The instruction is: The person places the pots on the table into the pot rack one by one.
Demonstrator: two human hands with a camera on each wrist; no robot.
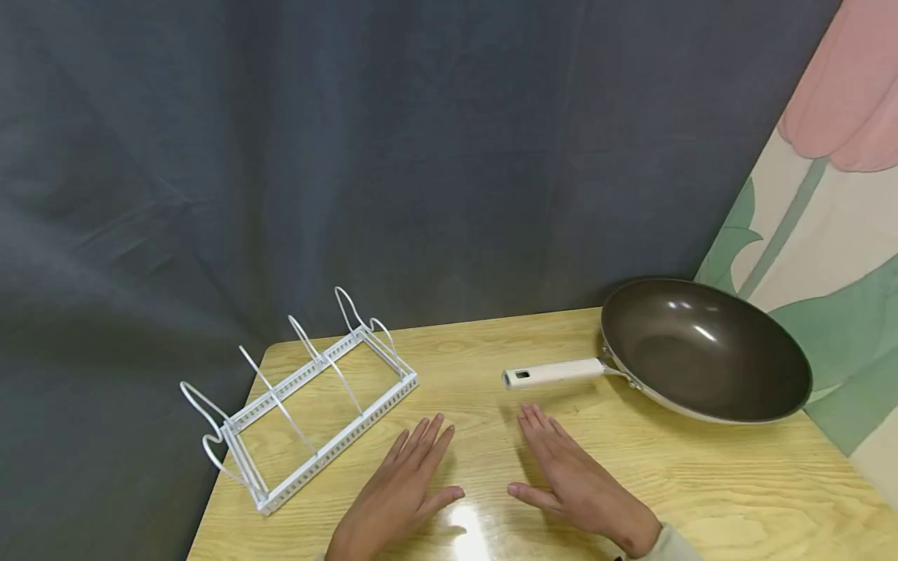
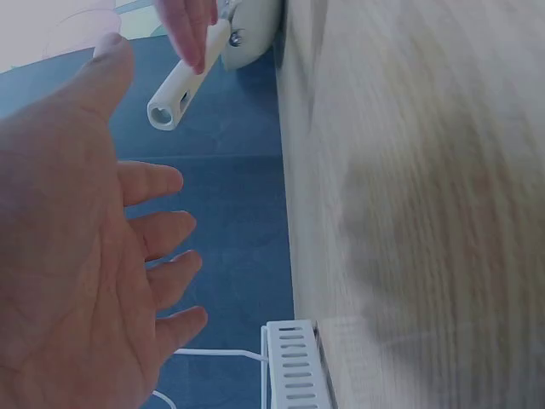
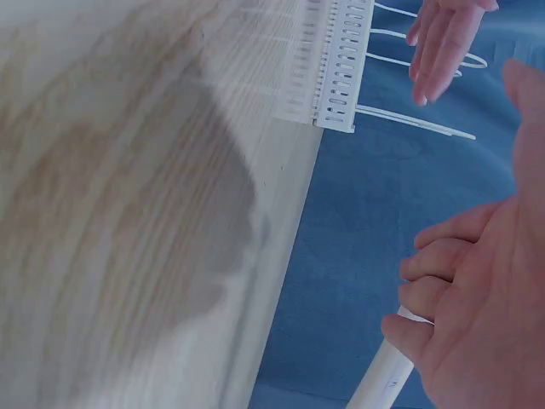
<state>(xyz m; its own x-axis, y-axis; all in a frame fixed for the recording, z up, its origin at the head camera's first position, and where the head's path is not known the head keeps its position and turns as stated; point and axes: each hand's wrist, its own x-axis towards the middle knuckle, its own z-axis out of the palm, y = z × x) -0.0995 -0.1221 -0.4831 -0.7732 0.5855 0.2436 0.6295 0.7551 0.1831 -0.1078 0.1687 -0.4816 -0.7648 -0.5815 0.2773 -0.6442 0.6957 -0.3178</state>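
My left hand hovers low over the front of the table, fingers extended and thumb spread, with nothing in it. Beyond its fingertips, to the left, stands a white wire pan rack with slotted rails and several upright loops. Opposite, my right hand is held with straight fingers and the thumb apart, also holding nothing. A frying pan with a dark inside sits at the back right. Its cream handle points left, a little beyond the right fingertips. In the left wrist view the handle overlaps the right hand.
The light wooden table ends at a dark blue curtain along the back and left. A wall panel with a painted pink tulip borders the right side, close behind the pan. Bare tabletop lies between the rack and the handle.
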